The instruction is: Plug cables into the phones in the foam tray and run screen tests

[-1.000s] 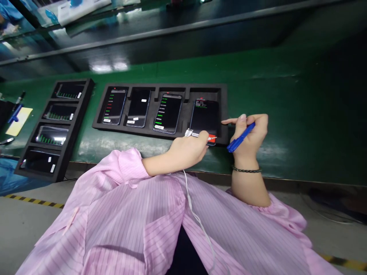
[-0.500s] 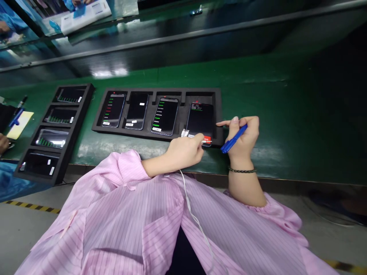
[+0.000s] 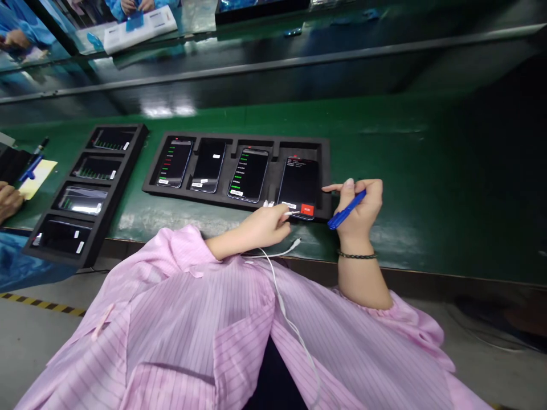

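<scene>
My left hand [image 3: 265, 226] is closed on a white cable [image 3: 273, 272], whose thin plug points right over the lower edge of the rightmost phone [image 3: 298, 181]. That phone lies screen up in the black foam tray [image 3: 325, 165], lit with small text and a red block at the bottom. My right hand [image 3: 360, 208] grips a blue pen [image 3: 347, 210] against the palm. Its index finger stretches left to the tray's right rim. A second white plug [image 3: 296, 244] lies below the tray, near the table edge.
More phones fill the tray: one with green and white lines [image 3: 248, 175], a dark one [image 3: 208, 166] and one with red and green lines [image 3: 174, 163]. Another foam tray [image 3: 123, 188] of phones stands left. Beside it are a yellow paper [image 3: 40, 176] and another person's hand [image 3: 9, 202].
My left hand has drawn back slightly left with the cable, uncovering the red block and the second plug. The phone's green text line is now white. The right hand stays by the tray rim.
</scene>
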